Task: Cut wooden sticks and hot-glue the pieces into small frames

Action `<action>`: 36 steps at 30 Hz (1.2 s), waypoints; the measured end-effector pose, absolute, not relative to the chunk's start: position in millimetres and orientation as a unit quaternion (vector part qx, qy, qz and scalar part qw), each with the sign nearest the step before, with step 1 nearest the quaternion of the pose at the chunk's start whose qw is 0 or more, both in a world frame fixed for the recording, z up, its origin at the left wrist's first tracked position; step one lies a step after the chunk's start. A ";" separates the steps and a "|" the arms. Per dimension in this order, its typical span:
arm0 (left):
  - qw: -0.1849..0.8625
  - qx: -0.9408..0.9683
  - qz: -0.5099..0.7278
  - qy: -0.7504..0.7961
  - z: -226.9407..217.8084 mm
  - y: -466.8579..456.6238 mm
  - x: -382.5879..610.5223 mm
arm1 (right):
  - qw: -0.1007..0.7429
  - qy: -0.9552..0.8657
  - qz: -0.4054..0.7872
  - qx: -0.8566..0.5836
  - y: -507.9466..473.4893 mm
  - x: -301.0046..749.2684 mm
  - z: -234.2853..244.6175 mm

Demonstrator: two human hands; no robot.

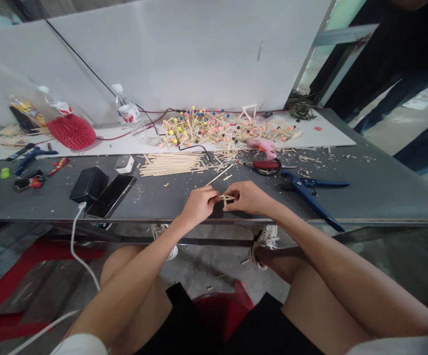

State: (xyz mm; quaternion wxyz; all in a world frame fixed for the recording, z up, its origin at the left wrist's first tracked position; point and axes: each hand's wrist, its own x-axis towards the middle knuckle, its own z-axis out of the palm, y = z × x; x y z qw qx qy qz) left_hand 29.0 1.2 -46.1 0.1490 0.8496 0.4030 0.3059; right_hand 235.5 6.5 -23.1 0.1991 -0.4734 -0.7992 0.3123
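Near the table's front edge, a small frame of short wooden sticks is held between my two hands. My left hand is closed, with thumb and forefinger pinching the frame's left end. Curled round the right side, my right hand grips the frame between thumb and fingers, which partly hide it. A loose thin stick and small chips lie just beyond the hands. Behind them is a bundle of long wooden sticks, laid side by side.
A pile of stick pieces with coloured balls covers the back, near a pink glue gun. Blue cutters lie right; a phone and black power block left. Bottles stand behind. Another person stands at far right.
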 end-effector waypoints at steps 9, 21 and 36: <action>0.144 0.850 0.307 0.402 -46.8 0.9 28.9 | 0.193 -0.801 0.307 -0.477 6.1 235.1 -20.4; 0.137 0.853 0.301 0.404 -48.0 1.3 29.1 | 0.194 -0.799 0.313 -0.476 7.0 234.7 -21.1; 0.129 0.856 0.299 0.402 -50.0 2.0 28.3 | 0.198 -0.796 0.320 -0.475 6.9 234.7 -21.2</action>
